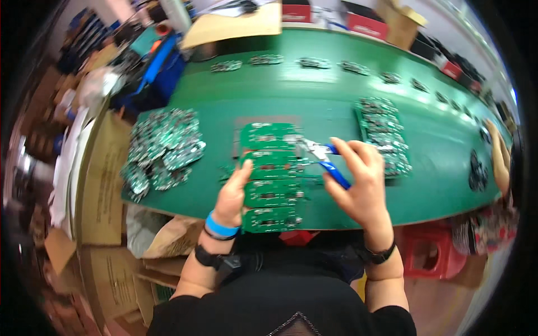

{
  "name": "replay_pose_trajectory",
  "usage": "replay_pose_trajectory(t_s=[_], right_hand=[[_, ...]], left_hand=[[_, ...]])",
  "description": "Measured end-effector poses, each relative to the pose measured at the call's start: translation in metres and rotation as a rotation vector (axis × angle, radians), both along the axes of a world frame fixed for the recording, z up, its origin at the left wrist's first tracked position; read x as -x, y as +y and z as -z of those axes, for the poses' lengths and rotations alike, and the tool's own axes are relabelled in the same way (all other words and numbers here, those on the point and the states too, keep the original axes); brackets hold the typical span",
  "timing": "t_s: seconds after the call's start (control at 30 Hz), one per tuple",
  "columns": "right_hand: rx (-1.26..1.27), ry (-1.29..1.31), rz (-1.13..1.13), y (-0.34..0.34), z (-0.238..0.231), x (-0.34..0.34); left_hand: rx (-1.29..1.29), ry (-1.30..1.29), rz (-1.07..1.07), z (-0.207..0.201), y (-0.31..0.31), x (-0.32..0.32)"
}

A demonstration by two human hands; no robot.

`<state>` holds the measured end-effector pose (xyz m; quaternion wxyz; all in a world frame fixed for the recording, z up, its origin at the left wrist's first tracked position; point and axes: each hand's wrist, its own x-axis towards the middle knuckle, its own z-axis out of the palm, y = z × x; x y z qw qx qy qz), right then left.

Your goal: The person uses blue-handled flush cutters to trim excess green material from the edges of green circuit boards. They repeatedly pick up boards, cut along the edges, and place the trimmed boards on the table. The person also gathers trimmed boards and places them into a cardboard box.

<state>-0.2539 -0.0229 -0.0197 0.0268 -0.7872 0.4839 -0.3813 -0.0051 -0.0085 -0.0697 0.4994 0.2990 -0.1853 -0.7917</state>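
Note:
My left hand (233, 192) grips the left edge of a green circuit board panel (269, 193), its thumb lying on top and its other fingers hidden beneath. The panel is made of several joined boards in a column, with small parts along its right side. In my right hand (361, 179) are blue-handled cutting pliers (335, 172). Their metal jaws point left, close to the right edge of the panel's upper boards. Whether the jaws touch the panel I cannot tell.
Loose circuit boards are heaped (165, 145) on the left of the green table (330, 112). Stacked board panels (384, 134) lie right. Small boards (314, 63) line the far side. A blue bin (162, 78) stands back left, a red stool (431, 252) lower right. Another person's arm (499, 157) shows far right.

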Motion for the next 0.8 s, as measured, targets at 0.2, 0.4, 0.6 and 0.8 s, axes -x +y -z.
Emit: replay_pose_trajectory(t_s=[0.2, 0.4, 0.6, 0.8], right_hand=[[0.064, 0.151, -0.014, -0.002, 0.003, -0.015], [0.109, 0.231, -0.003, -0.004, -0.004, -0.022], [0.1, 0.275, -0.005, -0.001, -0.01, -0.021], [0.09, 0.252, -0.009, -0.001, -0.011, -0.022]], left_hand=[[0.169, -0.03, 0.01, -0.015, 0.007, 0.009], [0.209, -0.118, 0.022, -0.017, 0.013, 0.012], [0.249, -0.149, 0.016, -0.021, 0.017, 0.013], [0.273, -0.172, 0.01, -0.019, 0.019, 0.01]])
